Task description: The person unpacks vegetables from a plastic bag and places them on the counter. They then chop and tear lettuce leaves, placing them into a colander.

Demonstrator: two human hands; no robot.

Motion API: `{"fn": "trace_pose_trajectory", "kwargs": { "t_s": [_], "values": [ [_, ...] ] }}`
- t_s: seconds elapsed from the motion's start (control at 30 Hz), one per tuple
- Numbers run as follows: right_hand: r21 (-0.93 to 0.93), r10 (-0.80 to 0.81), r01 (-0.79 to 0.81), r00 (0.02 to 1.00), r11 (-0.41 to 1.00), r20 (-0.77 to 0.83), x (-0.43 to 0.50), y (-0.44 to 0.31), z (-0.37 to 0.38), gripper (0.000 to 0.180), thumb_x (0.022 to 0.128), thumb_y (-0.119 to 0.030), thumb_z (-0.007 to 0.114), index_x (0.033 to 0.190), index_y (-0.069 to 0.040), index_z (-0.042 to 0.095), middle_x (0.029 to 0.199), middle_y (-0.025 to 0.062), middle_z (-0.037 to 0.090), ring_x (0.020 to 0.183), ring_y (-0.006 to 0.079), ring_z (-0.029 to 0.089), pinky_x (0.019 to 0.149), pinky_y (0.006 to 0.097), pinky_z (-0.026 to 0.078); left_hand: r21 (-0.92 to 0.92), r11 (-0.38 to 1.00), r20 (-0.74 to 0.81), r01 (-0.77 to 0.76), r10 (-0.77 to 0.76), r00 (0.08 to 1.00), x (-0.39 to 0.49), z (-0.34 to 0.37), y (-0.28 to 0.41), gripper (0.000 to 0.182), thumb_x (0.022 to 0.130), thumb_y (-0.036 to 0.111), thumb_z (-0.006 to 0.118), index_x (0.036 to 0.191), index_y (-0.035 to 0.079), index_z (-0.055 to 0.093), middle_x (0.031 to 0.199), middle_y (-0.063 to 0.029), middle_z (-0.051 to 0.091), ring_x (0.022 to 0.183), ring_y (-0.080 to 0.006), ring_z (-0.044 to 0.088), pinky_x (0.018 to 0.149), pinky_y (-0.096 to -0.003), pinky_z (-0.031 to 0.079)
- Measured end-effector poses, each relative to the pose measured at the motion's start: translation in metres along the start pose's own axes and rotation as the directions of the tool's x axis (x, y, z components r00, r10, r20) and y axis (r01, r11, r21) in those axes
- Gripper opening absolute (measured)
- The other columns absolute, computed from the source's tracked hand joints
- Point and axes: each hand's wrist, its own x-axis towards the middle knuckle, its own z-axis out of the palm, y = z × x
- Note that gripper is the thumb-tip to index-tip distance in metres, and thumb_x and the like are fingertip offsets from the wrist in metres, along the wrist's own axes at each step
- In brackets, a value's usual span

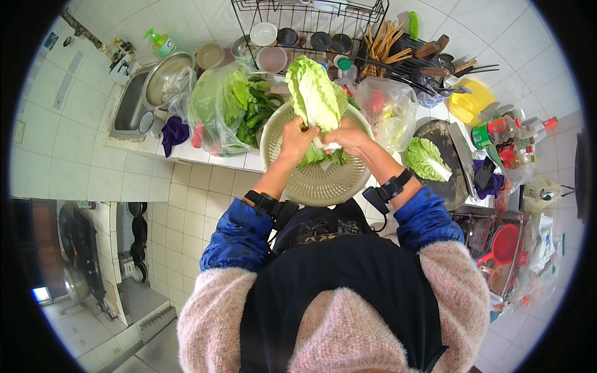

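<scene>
My left hand [298, 137] and my right hand [347, 137] both grip the white stem end of a leafy cabbage leaf [315, 93], whose pale green blade points away from me. The two hands are close together over a beige plastic colander [326, 186] at the counter's front edge. Some green leaf pieces [322, 158] lie in the colander below the hands. Another cabbage leaf [426, 158] rests on a round, dark-stained chopping board [438, 191] to the right, beside a cleaver [461, 156] lying along the board's right side.
Left of the colander stand a clear bag of green peppers and leaves [224, 112], a purple cloth [175, 133] and a metal basin [163, 84] by the sink [133, 105]. Behind are a black wire rack [312, 18] and jars. A vegetable bag [389, 112] and yellow jug [471, 102] stand right.
</scene>
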Motion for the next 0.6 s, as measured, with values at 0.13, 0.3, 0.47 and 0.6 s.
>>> {"fn": "trace_pose_trajectory", "kwargs": {
  "t_s": [0.13,0.3,0.47,0.6],
  "values": [
    [-0.088,0.076,-0.085,0.992,0.993,-0.102,0.001,-0.006,0.003,0.032,0.076,-0.003,0.068,0.106,0.002,0.058,0.082,0.0090,0.062,0.056,0.0155,0.057,0.042,0.0296,0.045,0.204,0.976,-0.065,-0.080,0.095,0.993,-0.001,0.005,0.002,0.017,0.084,0.007,0.066,0.096,-0.003,0.061,0.081,-0.0110,0.065,0.067,-0.0147,0.060,0.061,-0.0301,0.049],
    [0.032,0.093,-0.093,0.996,0.995,0.019,-0.001,-0.008,-0.003,0.030,0.081,-0.005,0.069,0.108,0.001,0.057,0.084,0.0087,0.062,0.058,0.0146,0.057,0.046,0.0277,0.048,0.098,0.994,-0.066,0.048,-0.041,0.997,-0.004,0.007,0.011,0.013,0.090,0.010,0.059,0.099,0.000,0.060,0.081,-0.0039,0.062,0.067,-0.0084,0.056,0.054,-0.0262,0.046],
    [0.221,0.012,-0.027,0.997,0.975,0.072,-0.001,0.006,-0.011,0.041,0.081,-0.003,0.069,0.119,0.001,0.053,0.101,0.0129,0.064,0.083,0.0226,0.066,0.065,0.0356,0.058,0.028,0.991,0.120,0.128,-0.131,0.984,-0.004,-0.002,0.018,0.016,0.093,0.014,0.059,0.104,0.002,0.058,0.083,-0.0025,0.060,0.066,-0.0080,0.056,0.054,-0.0242,0.046],
    [0.358,-0.006,-0.045,0.990,0.933,0.140,-0.002,0.008,-0.020,0.048,0.081,-0.002,0.069,0.125,0.000,0.049,0.111,0.0138,0.063,0.095,0.0272,0.066,0.072,0.0405,0.059,-0.043,0.996,0.267,0.082,-0.067,0.961,-0.009,-0.004,0.020,0.019,0.091,0.014,0.062,0.105,0.002,0.057,0.083,-0.0017,0.060,0.069,-0.0075,0.055,0.057,-0.0232,0.045]
  ]
}}
